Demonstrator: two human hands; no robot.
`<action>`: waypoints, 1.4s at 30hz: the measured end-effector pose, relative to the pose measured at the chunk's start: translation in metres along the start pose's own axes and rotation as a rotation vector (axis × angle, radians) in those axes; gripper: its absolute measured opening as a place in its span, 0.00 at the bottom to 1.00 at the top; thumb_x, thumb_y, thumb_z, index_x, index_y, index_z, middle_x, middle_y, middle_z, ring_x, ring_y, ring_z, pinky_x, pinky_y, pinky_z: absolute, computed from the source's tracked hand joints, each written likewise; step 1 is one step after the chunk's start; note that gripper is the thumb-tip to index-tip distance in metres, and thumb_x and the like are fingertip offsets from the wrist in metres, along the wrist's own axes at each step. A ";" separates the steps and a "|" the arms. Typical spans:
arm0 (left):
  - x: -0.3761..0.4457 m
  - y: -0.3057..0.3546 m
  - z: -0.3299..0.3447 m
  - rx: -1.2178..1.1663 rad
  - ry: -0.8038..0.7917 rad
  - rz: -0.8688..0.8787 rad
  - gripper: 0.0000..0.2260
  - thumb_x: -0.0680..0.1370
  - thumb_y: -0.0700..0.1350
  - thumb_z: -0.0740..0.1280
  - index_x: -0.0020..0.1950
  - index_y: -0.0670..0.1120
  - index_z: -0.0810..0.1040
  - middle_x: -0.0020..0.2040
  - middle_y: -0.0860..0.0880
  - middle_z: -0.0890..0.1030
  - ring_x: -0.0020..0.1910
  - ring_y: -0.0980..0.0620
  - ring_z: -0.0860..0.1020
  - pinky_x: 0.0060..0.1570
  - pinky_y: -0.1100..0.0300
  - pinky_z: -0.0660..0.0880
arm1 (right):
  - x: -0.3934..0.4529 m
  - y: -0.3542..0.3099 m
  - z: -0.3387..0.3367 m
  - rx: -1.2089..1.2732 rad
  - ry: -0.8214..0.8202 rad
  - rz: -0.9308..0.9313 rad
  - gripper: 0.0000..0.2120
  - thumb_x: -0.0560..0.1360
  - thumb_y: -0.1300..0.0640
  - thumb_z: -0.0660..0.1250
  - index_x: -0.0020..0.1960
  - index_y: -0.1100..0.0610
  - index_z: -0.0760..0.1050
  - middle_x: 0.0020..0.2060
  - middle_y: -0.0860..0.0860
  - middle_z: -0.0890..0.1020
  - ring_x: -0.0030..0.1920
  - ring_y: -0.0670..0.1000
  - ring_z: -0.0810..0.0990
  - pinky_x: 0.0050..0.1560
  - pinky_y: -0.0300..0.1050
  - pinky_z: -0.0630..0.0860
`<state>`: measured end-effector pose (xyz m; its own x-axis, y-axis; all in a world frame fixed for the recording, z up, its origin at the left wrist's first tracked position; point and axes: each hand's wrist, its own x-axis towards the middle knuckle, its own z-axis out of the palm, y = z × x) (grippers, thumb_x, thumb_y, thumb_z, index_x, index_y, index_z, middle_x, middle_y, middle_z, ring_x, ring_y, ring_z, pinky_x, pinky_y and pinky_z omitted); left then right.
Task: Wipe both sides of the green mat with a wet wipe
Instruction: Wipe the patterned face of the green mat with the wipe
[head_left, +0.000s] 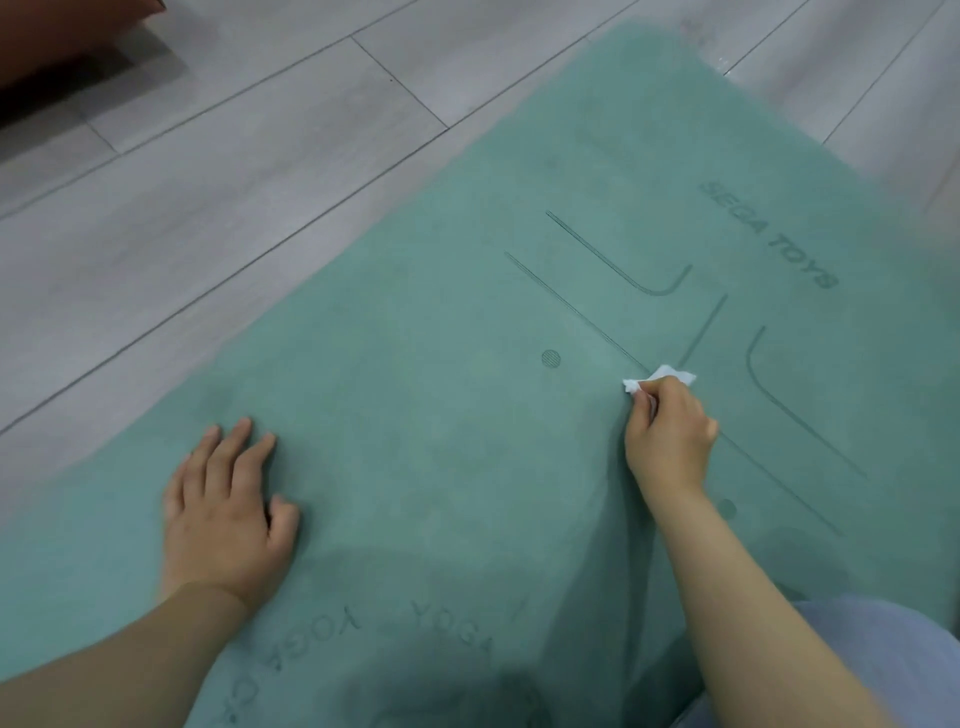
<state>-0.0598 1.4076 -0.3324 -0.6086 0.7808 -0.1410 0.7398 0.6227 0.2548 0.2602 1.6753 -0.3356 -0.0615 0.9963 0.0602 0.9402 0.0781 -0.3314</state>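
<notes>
Green mat (415, 415) lies flat on grey plank floor (208, 182), printed side up. Right hand (670, 436), at 3 o'clock of centre, pinches crumpled wet wipe (660, 376) against the mat. Left hand (228, 514), at 8 o'clock, presses down, fingers straight and spread.

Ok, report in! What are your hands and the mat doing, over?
Left hand flat on green mat. Right hand pinching wet wipe against it. Nothing blocking.
</notes>
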 end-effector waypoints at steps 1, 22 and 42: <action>0.000 0.000 0.000 0.004 0.002 0.000 0.30 0.71 0.53 0.54 0.69 0.43 0.73 0.73 0.42 0.69 0.75 0.40 0.61 0.74 0.48 0.52 | -0.002 0.002 -0.001 0.009 0.003 0.017 0.07 0.80 0.55 0.60 0.43 0.53 0.71 0.39 0.48 0.78 0.42 0.55 0.74 0.46 0.47 0.61; 0.001 -0.004 0.000 0.058 0.001 0.038 0.28 0.70 0.51 0.59 0.70 0.46 0.72 0.74 0.45 0.70 0.75 0.42 0.63 0.74 0.48 0.55 | -0.012 -0.252 0.072 0.331 -0.511 -1.218 0.08 0.76 0.52 0.58 0.47 0.54 0.75 0.42 0.51 0.78 0.44 0.57 0.74 0.43 0.52 0.67; -0.002 -0.005 0.005 0.058 0.067 0.010 0.27 0.72 0.50 0.57 0.70 0.47 0.71 0.76 0.48 0.67 0.76 0.45 0.62 0.75 0.49 0.55 | -0.178 -0.134 0.040 0.226 -0.461 -1.221 0.04 0.75 0.57 0.64 0.49 0.50 0.74 0.39 0.47 0.74 0.37 0.52 0.71 0.41 0.46 0.63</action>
<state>-0.0610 1.4033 -0.3380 -0.6172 0.7833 -0.0741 0.7603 0.6181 0.1998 0.1313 1.4892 -0.3397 -0.9725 0.1990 0.1214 0.1261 0.8871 -0.4440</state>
